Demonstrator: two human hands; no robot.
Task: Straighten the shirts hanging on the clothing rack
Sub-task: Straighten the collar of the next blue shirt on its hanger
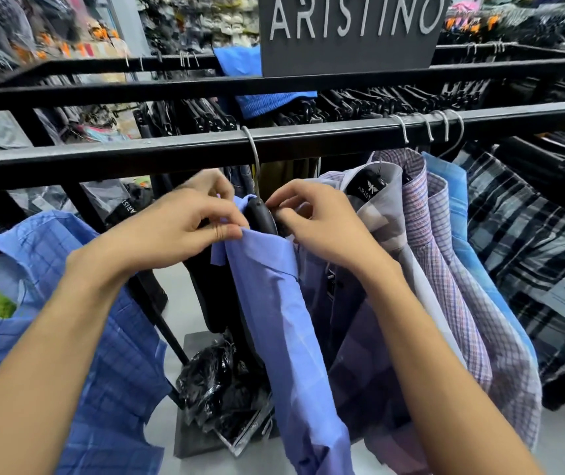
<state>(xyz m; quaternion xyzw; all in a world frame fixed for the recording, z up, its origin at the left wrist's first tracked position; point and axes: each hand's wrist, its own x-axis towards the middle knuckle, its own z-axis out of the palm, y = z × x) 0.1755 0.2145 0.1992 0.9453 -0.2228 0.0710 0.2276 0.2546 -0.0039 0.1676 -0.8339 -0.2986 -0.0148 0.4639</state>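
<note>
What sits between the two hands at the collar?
In the head view, a dark plastic hanger with a metal hook, between the left hand and right hand.

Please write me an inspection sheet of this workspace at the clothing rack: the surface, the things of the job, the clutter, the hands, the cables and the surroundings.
Surface: black rack rail, running across the view; grey floor below.
Job's things: plain blue shirt on a dark hanger, its hook over the rail; checked shirts bunched to its right; a blue checked shirt hangs apart at left.
Clutter: crumpled black plastic bag on the rack's base.
Hands: left hand pinches the blue shirt's collar; right hand grips fabric at the hanger's other side.
Cables: nothing seen.
Surroundings: ARISTINO sign; more racks of dark clothes behind.
</note>
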